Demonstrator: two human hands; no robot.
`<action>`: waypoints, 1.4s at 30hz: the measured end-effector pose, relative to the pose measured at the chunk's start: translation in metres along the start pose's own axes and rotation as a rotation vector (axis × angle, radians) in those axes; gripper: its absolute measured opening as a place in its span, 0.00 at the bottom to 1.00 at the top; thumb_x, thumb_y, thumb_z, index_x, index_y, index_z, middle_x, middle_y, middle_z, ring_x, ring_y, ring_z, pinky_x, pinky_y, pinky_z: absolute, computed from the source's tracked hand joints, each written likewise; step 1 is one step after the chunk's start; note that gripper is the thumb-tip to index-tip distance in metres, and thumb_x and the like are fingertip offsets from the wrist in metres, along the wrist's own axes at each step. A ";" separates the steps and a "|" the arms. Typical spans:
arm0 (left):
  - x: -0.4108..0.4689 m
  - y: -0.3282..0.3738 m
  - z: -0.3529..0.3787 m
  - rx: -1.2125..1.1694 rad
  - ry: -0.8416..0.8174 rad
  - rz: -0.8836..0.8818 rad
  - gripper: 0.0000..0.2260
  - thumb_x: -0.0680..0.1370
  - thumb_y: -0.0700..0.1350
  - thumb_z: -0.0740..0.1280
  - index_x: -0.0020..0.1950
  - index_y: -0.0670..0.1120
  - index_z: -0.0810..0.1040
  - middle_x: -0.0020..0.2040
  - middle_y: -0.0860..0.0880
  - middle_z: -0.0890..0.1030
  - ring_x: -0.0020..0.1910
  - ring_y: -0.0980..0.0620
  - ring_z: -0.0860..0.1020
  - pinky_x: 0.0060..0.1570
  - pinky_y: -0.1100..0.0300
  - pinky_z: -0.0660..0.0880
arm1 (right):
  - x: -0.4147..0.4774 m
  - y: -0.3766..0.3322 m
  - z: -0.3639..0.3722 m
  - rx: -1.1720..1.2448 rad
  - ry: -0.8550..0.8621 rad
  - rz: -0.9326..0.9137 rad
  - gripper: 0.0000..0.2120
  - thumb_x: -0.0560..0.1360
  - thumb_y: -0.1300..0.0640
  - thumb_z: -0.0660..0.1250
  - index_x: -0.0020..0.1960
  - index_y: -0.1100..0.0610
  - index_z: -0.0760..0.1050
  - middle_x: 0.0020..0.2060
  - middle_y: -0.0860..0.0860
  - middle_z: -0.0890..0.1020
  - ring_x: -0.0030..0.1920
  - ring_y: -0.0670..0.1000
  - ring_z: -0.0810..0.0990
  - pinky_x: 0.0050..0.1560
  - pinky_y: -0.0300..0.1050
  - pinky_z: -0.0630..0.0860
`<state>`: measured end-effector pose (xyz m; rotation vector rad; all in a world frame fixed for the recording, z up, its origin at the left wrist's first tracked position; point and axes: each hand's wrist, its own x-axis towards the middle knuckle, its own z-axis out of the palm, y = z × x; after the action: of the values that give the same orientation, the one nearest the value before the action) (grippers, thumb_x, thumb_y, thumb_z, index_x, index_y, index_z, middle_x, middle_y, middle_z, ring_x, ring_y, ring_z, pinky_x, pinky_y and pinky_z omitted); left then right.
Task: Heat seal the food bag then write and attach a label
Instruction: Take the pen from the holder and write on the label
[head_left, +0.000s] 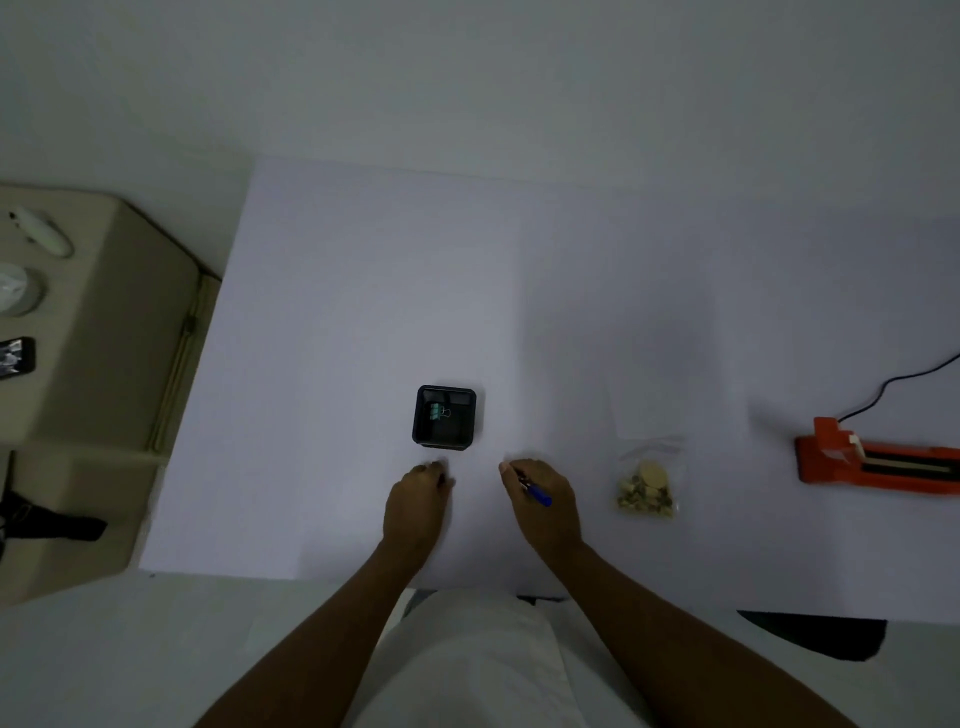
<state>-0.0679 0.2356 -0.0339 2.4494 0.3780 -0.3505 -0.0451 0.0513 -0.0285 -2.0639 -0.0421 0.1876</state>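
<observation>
A clear food bag (648, 488) with pale snack pieces lies on the white table (363, 291), right of my hands. Further right stands an orange heat sealer (878, 460) with a black cable. My right hand (543, 499) is closed around a blue pen (537, 493), its tip pointing up and left. My left hand (415, 501) rests on the table just below a black tray; its fingers are curled and pressed down, and anything under them is hidden. No label is visible against the white surface.
The small black square tray (445, 417) holds a green binder clip (436, 412). To the left, a beige side cabinet (104, 332) carries a phone (15, 357) and small white items. The table's front edge runs just below my wrists.
</observation>
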 end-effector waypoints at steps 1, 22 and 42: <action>0.000 -0.001 -0.001 -0.045 -0.013 -0.007 0.10 0.80 0.47 0.64 0.50 0.41 0.80 0.45 0.43 0.84 0.41 0.49 0.81 0.46 0.59 0.78 | 0.000 -0.006 -0.001 -0.008 -0.020 -0.007 0.17 0.79 0.48 0.63 0.37 0.57 0.77 0.31 0.51 0.78 0.32 0.49 0.77 0.38 0.53 0.78; -0.006 0.087 -0.135 -1.042 -0.216 -0.079 0.09 0.80 0.40 0.63 0.53 0.37 0.81 0.39 0.45 0.83 0.35 0.53 0.79 0.36 0.63 0.77 | 0.024 -0.171 -0.040 0.462 0.183 0.114 0.17 0.78 0.49 0.62 0.41 0.55 0.84 0.31 0.59 0.83 0.27 0.57 0.75 0.28 0.43 0.72; -0.001 0.101 -0.144 -1.129 -0.238 -0.096 0.10 0.80 0.40 0.63 0.53 0.37 0.81 0.39 0.42 0.82 0.37 0.48 0.77 0.41 0.53 0.76 | 0.038 -0.179 -0.018 0.530 0.234 0.338 0.20 0.81 0.57 0.61 0.30 0.57 0.67 0.21 0.47 0.69 0.25 0.44 0.68 0.33 0.44 0.68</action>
<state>-0.0110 0.2483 0.1320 1.2774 0.4293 -0.3334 0.0039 0.1259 0.1325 -1.5379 0.4567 0.1432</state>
